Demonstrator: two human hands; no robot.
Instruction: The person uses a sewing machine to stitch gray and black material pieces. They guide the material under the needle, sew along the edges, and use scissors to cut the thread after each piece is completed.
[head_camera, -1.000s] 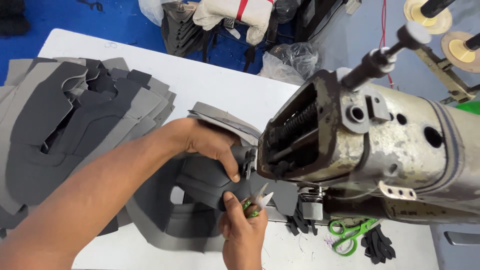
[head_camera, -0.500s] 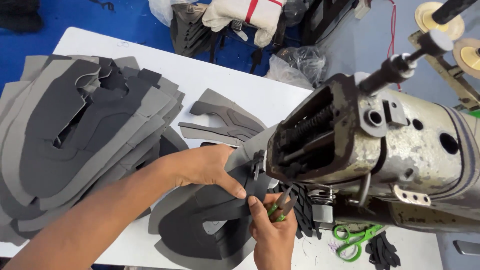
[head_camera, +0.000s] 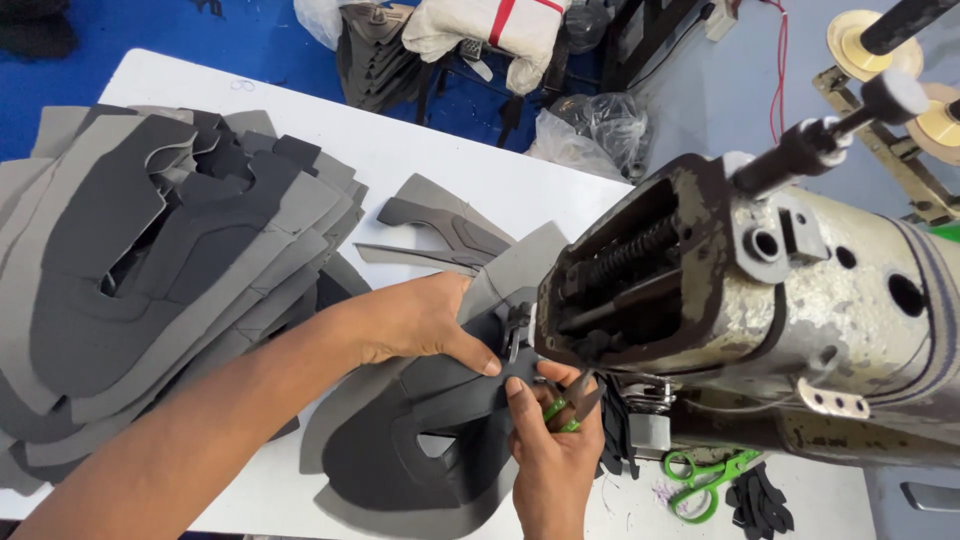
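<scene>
Left hand (head_camera: 420, 322) flat, thumb extended, right hand (head_camera: 553, 450) curled, fingers (head_camera: 520, 392) pinching

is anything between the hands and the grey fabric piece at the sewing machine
Nothing visible. The left hand presses directly on the grey fabric piece beside the sewing machine head. The right hand pinches its edge while holding green thread snips.

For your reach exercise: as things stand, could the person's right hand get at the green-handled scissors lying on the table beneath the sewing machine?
Probably yes: the green-handled scissors lie uncovered just beside the right hand, but its grip already holds small green snips.
</scene>
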